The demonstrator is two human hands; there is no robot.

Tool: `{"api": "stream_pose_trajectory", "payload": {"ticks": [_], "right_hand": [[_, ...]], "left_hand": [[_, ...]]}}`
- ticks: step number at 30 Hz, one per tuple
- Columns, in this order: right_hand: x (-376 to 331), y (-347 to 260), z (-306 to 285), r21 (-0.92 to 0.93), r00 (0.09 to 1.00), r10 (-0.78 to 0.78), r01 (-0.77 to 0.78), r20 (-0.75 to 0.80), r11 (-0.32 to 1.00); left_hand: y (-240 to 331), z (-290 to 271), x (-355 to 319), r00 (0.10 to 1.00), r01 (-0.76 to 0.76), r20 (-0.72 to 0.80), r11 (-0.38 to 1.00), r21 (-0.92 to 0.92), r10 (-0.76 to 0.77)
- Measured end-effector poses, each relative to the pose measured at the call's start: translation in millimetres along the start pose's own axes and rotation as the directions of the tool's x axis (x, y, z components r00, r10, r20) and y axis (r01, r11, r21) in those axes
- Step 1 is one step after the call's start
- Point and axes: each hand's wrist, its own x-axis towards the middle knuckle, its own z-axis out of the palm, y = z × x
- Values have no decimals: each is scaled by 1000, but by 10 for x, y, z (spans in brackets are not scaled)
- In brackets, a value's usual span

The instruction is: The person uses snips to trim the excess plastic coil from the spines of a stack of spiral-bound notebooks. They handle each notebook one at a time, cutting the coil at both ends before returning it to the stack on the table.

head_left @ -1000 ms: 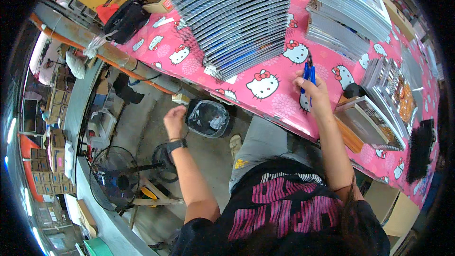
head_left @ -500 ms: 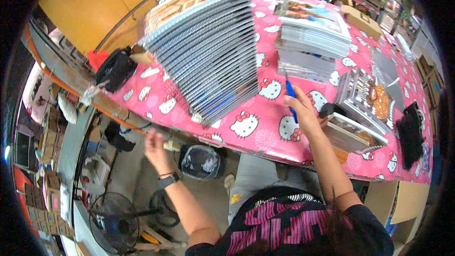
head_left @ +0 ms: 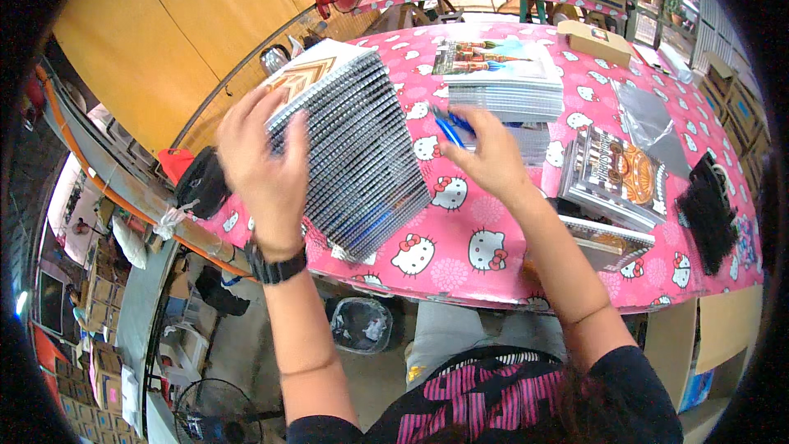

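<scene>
My left hand [head_left: 267, 168], slightly blurred, reaches over the near left side of a tall stack of spiral-bound notebooks [head_left: 353, 156]; its fingers are bent and apart, with nothing seen in them. Whether the fingertips touch the stack I cannot tell. The stack leans in a fan, its dark coil bindings turned toward me. Just right of it, my right hand [head_left: 493, 156] is closed round a slim blue-handled tool [head_left: 449, 130], perhaps pliers, held above the table. Behind that hand lies a second pile of books [head_left: 505, 99] with a colourful building on the cover.
A pink patterned cloth covers the table [head_left: 448, 271]. To the right are more spiral-bound books [head_left: 616, 173], a black fringed bundle [head_left: 708, 214], grey sheets [head_left: 653, 127] and a cardboard box [head_left: 596, 41]. A black bag [head_left: 201, 181] sits at the left edge; a lined bin [head_left: 362, 325] stands below.
My left hand has risen from below the table edge to the tall stack. My right hand, with the blue tool, has moved left and away from me. The view has shifted.
</scene>
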Motion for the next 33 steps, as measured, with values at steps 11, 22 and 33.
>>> {"api": "stream_pose_trajectory", "payload": {"ticks": [11, 22, 33], "right_hand": [[-1259, 765, 671, -297, 940, 256, -183, 227, 937], [-1293, 595, 702, -418, 930, 248, -118, 271, 901], [-1235, 583, 479, -403, 837, 332, -148, 436, 903]], "left_hand": [[-497, -283, -1031, 623, 690, 152, 448, -568, -767], [-408, -134, -789, 691, 664, 74, 591, -458, -719], [-364, -205, -680, 810, 568, -27, 794, -215, -586]]}}
